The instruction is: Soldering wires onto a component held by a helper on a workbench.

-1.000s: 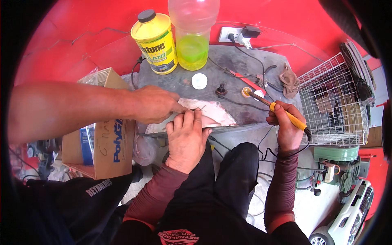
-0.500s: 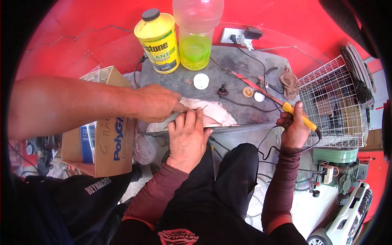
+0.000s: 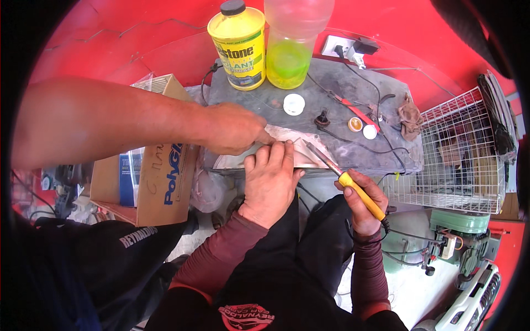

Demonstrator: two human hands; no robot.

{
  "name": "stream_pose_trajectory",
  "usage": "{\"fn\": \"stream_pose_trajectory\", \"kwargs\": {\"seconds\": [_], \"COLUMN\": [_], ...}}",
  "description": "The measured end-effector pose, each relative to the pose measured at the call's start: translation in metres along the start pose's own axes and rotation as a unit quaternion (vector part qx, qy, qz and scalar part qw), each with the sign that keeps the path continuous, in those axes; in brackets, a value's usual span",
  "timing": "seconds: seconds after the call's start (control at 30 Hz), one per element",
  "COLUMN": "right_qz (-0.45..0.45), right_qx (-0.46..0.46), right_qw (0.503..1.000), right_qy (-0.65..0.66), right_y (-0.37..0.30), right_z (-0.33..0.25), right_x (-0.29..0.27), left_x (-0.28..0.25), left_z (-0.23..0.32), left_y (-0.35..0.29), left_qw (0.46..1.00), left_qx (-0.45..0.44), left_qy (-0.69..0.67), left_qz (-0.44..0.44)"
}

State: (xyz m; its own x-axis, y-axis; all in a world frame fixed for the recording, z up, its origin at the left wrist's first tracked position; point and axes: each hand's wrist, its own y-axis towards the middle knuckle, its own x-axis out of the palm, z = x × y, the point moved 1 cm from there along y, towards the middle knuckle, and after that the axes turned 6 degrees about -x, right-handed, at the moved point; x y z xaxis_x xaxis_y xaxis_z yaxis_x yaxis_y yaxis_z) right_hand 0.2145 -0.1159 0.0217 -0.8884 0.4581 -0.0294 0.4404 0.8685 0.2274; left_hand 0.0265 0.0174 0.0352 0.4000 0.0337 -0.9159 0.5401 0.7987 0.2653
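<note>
A whitish, curved flat piece [image 3: 282, 134] lies along the front edge of the grey tabletop. My left hand [image 3: 269, 187] is closed on it, fingers pressed together on top and thumb near its front edge. A thin wire-like bit [image 3: 298, 140] shows beside those fingertips. In my right hand [image 3: 366, 207] is a soldering iron [image 3: 359, 193], gripped by its yellow handle. Its metal tip points up and left, over or at the piece; whether it touches I cannot tell. From the left, another person's hand [image 3: 234, 128] reaches in, its finger at the piece beside my fingers.
Behind stand a yellow coolant jug [image 3: 240, 52] and a clear bottle of green liquid [image 3: 288, 63]. Small caps [image 3: 294, 104], an amber-filled tub [image 3: 355, 124], red-handled tool [image 3: 359, 113], cable and rag [image 3: 410, 118] lie rightward. A cardboard box [image 3: 175, 182] stands left, a wire basket [image 3: 450, 160] right.
My right hand has brought the soldering iron left and down, its tip now at the whitish piece. My left hand and the other person's hand keep their places on it; the view has shifted slightly.
</note>
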Motion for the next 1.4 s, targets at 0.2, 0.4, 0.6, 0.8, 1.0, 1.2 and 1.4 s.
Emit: {"fn": "stream_pose_trajectory", "kwargs": {"seconds": [0.2, 0.4, 0.6, 0.8, 1.0, 1.2, 1.4], "right_qz": [0.032, 0.024, 0.030, 0.042, 0.049, 0.057, 0.055], "right_qx": [0.019, 0.027, 0.008, 0.013, 0.022, 0.020, 0.013], "right_qw": [0.998, 0.999, 0.999, 0.998, 0.997, 0.998, 0.998], "right_qy": [0.041, 0.027, 0.021, 0.042, 0.062, 0.033, 0.021], "right_y": [0.006, 0.009, 0.010, 0.009, 0.004, 0.008, 0.006], "right_z": [0.000, -0.003, 0.000, -0.005, 0.000, -0.009, -0.007], "right_x": [0.011, 0.012, 0.009, 0.014, 0.015, 0.015, 0.017], "left_x": [-0.001, -0.003, -0.003, -0.001, -0.001, -0.002, -0.003], "left_z": [-0.003, -0.001, -0.001, -0.002, -0.002, -0.001, 0.001], "left_y": [0.000, 0.001, 0.001, 0.001, 0.002, 0.002, 0.002], "left_qw": [1.000, 1.000, 1.000, 1.000, 1.000, 1.000, 1.000], "left_qx": [-0.001, 0.000, -0.006, -0.004, 0.001, -0.003, -0.001], "left_qy": [-0.011, -0.013, -0.014, -0.007, -0.014, -0.005, 0.002], "left_qz": [-0.001, -0.006, -0.022, -0.018, -0.016, -0.019, -0.013]}}
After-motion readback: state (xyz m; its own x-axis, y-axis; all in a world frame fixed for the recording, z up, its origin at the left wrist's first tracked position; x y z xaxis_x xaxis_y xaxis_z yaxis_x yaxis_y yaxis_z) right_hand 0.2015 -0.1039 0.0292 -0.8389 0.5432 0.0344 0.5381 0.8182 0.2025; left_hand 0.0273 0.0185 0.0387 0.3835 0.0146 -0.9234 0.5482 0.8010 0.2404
